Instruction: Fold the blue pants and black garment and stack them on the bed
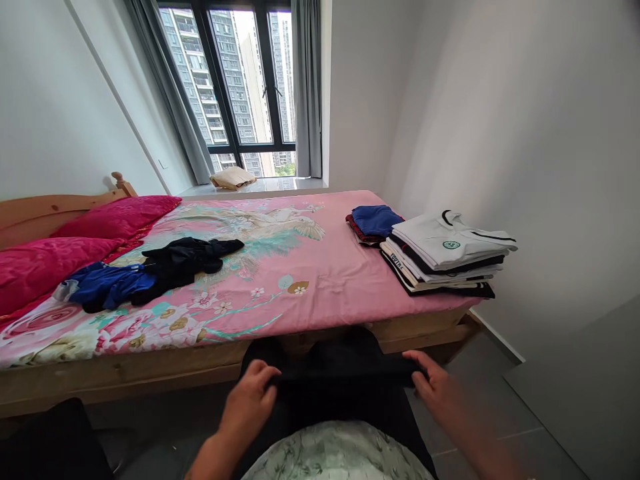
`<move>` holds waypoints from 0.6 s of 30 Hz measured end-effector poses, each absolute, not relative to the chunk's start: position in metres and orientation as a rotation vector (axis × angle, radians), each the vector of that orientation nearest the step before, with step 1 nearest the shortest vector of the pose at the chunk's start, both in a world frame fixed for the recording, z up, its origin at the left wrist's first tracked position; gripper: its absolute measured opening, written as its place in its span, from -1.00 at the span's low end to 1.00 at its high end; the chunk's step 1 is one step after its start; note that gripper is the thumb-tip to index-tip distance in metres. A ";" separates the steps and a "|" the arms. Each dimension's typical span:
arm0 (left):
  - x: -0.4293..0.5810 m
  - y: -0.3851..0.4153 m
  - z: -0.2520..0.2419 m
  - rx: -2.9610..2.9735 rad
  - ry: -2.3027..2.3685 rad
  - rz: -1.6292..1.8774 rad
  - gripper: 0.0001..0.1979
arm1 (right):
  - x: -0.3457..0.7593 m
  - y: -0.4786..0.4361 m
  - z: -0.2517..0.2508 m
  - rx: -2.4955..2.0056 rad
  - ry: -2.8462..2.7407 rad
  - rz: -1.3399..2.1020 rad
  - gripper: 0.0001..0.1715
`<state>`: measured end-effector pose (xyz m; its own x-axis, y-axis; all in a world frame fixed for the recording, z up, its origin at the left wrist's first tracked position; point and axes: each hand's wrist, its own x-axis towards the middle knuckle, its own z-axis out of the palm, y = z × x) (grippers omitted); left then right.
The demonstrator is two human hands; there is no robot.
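Observation:
A black garment (345, 375) is stretched sideways between my two hands, low in front of my lap. My left hand (254, 393) pinches its left end, thumb and fingers closed on the cloth. At the other end, my right hand (431, 379) grips the fabric between thumb and fingers. Its dark cloth blends with my black trousers, so its full shape and kind cannot be made out. Beyond it lies the bed, with a pink flowered sheet (345, 273).
Crumpled black clothes (187, 260) and a blue garment (113, 283) lie on the bed's left. A stack of folded shirts (445, 250) and a smaller folded pile (374, 221) sit at its right. Red pillows (115, 223) lean by the headboard. A black object (55, 443) stands lower left.

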<state>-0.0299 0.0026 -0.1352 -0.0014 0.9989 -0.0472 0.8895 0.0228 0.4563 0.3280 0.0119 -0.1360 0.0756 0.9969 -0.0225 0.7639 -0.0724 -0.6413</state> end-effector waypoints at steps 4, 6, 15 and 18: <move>-0.045 0.029 -0.046 1.955 1.850 0.725 -0.61 | 0.336 0.043 -0.070 -1.716 -1.765 0.570 -0.58; -0.045 0.039 -0.003 1.804 1.758 0.751 -0.55 | 0.335 0.058 -0.033 -1.611 -1.741 0.674 -0.52; -0.045 0.061 0.114 1.621 1.526 1.061 -0.57 | 0.330 0.089 0.090 -1.290 -1.566 1.059 -0.58; -0.044 0.060 0.139 1.751 1.651 1.017 -0.59 | 0.328 0.090 0.118 -1.329 -1.597 0.951 -0.63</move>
